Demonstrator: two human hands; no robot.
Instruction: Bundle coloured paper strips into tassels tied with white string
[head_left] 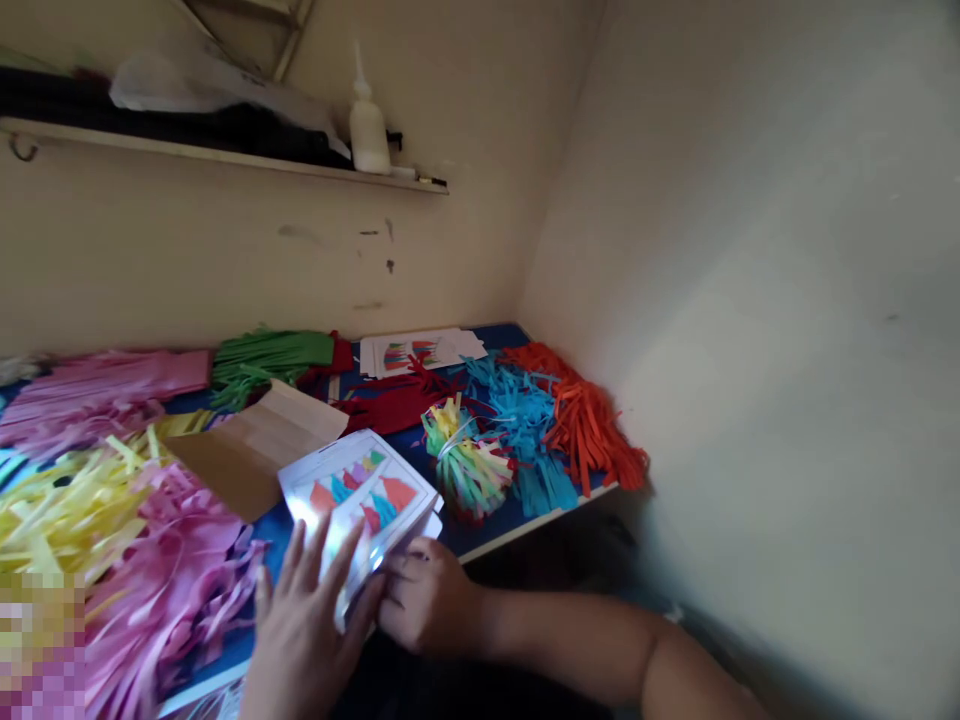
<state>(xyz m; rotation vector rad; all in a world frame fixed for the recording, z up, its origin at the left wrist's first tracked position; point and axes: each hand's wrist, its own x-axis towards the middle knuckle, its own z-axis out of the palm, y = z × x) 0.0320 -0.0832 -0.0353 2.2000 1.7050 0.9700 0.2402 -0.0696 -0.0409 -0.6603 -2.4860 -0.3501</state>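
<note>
Pink fringe (180, 570) left, room above box (356, 490)

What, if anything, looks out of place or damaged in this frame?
The wall below the shelf bears dark marks that make it look scuffed. At the table's right corner, orange fringe seems to spill past the edge. The lower-left image corner is pixelated, obscuring detail there.

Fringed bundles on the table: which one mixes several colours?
The tassel bundle right of the printed box, just left of the blue fringe. It mixes yellow, green and pale strips; the blue fringe and orange fringe each show one colour.
</note>
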